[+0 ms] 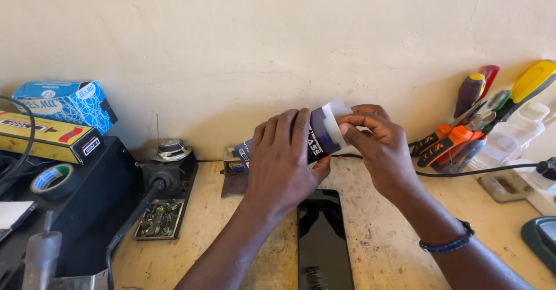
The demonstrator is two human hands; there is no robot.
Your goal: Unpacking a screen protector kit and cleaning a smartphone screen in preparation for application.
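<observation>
Head view, left hand (pixel 282 162), right hand (pixel 379 148), slim box (pixel 320 135)

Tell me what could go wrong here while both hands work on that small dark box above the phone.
1. The box is held by the left hand and right hand directly over the black phone; anything sliding out of its open white end could strike the glass.
2. The black cable runs close behind the right wrist and might snag.
</observation>
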